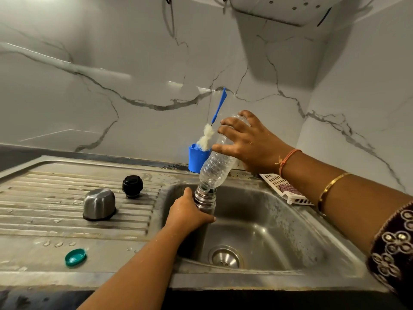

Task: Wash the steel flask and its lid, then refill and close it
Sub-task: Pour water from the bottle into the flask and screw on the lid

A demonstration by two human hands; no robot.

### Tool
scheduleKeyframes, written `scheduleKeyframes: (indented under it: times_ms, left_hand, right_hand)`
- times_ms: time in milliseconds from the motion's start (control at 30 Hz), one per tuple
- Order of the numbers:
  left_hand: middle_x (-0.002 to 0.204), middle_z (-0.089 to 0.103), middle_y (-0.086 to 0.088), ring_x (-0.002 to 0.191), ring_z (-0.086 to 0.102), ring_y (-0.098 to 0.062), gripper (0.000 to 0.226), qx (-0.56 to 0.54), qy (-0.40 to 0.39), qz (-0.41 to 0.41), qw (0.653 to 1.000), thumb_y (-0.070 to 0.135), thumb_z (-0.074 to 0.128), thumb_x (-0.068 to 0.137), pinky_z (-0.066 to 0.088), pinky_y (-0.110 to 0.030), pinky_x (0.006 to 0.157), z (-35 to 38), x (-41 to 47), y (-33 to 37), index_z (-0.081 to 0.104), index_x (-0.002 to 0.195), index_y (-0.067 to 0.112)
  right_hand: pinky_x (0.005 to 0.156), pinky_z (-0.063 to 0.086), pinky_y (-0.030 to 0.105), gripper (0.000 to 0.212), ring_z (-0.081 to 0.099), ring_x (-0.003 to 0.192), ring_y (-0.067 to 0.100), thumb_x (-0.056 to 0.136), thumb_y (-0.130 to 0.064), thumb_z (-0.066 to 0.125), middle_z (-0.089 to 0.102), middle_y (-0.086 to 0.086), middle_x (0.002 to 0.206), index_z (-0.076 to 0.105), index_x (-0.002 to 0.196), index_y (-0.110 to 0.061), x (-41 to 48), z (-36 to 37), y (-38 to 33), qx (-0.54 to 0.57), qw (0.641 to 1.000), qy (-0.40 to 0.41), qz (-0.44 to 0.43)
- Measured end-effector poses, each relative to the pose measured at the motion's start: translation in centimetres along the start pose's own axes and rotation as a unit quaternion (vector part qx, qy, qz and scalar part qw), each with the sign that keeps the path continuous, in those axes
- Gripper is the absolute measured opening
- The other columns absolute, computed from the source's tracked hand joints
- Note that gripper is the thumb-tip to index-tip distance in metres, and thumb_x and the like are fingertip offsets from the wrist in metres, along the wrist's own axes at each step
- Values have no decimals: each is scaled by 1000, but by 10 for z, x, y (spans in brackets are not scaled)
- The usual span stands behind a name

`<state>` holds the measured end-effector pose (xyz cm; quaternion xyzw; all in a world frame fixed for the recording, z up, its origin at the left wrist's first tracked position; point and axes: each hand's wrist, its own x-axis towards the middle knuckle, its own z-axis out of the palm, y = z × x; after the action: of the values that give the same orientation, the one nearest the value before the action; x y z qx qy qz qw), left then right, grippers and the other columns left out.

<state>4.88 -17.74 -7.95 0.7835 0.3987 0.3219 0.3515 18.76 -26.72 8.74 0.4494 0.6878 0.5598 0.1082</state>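
In left hand [187,214]: steel flask [204,199]

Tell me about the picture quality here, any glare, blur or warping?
Head view: wide-angle warping bows the front rim of the sink; glare streaks cross the marble wall; the sleeve at the right edge is slightly soft; the left hand on the flask and right hand on the bottle look sharp.

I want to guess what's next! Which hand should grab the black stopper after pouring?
Probably the right hand. The left hand grips the steel flask upright over the sink, so it's busy. The right only holds the plastic bottle, which can be put down. The black stopper sits to the left, though.
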Motion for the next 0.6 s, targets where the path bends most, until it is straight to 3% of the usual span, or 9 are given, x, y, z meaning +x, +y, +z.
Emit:
scheduleKeyframes:
  times_ms: [200, 600]
  left_hand:
    - [107, 62, 6, 90, 54, -10, 66, 6, 4, -7, 1000, 35, 89, 56, 51, -31, 86, 0, 0, 2, 43, 103, 25]
    - [109, 63, 5, 95, 58, -13, 67, 6, 18, -23, 1000, 36, 88, 57, 51, -32, 87, -1, 0, 1, 44, 106, 24]
  right_hand:
    - [91, 41, 61, 59, 55, 114, 41, 56, -13, 86, 62, 21, 115, 68, 113, -18, 2, -4, 8, 6, 1000, -9, 9]
    - [90, 41, 61, 60, 58, 110, 41, 52, -15, 88, 63, 21, 113, 69, 108, -16, -6, -5, 8, 16, 999, -11, 30]
